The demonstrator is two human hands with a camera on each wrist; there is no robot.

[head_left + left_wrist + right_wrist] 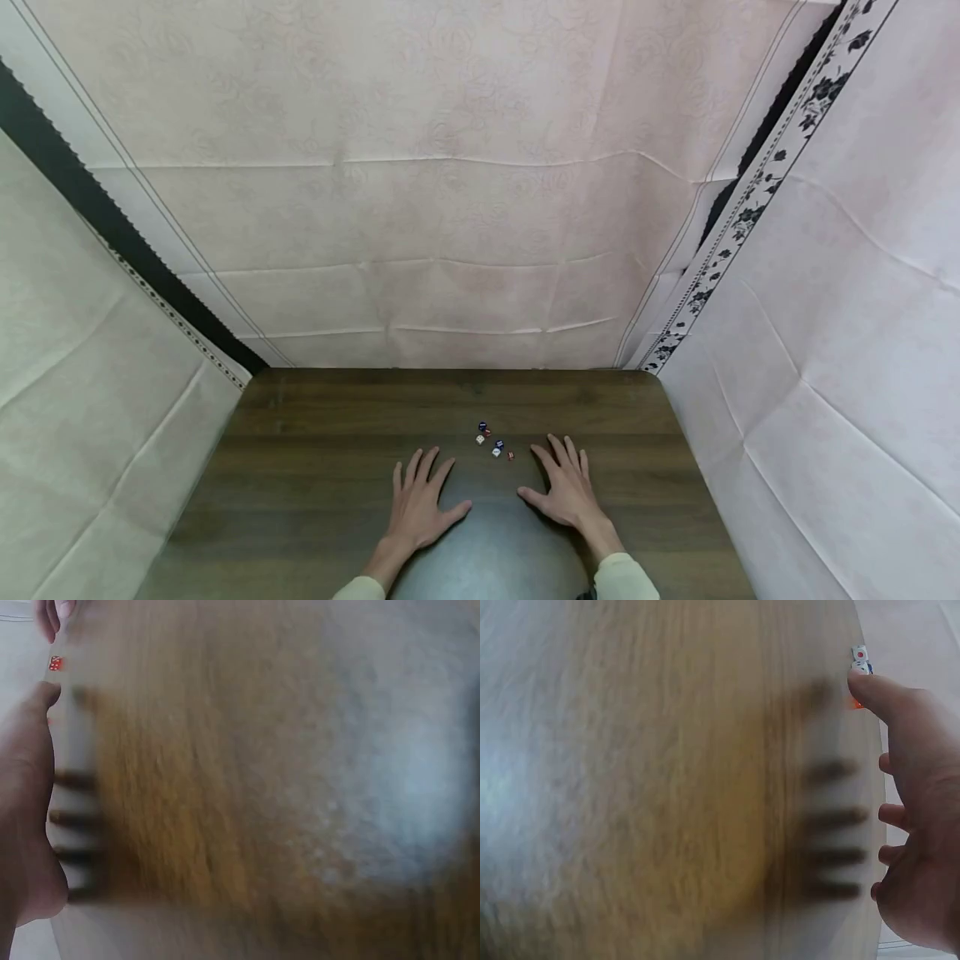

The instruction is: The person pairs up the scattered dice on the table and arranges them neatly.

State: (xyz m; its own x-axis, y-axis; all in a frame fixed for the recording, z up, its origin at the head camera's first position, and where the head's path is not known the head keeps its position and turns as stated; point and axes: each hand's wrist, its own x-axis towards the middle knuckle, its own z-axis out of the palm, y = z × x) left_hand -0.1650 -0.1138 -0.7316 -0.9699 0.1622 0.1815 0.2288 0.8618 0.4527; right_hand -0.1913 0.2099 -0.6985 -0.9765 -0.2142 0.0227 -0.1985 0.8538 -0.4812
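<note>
Several small dice lie in a loose cluster on the brown table. Among them are a blue die, a white die and another white die. Nearest my right hand is a red die, just left of its fingers. My left hand is spread with straight fingers to the near left of the cluster, holding nothing. The right hand is spread in the same way on the other side, also holding nothing. In the left wrist view, a red die shows past the thumb.
The wood-grain table has rounded far corners and a glossy patch between the hands. A pale patterned cloth hangs behind it. More cloth hangs at the left and at the right, where it has a black floral border.
</note>
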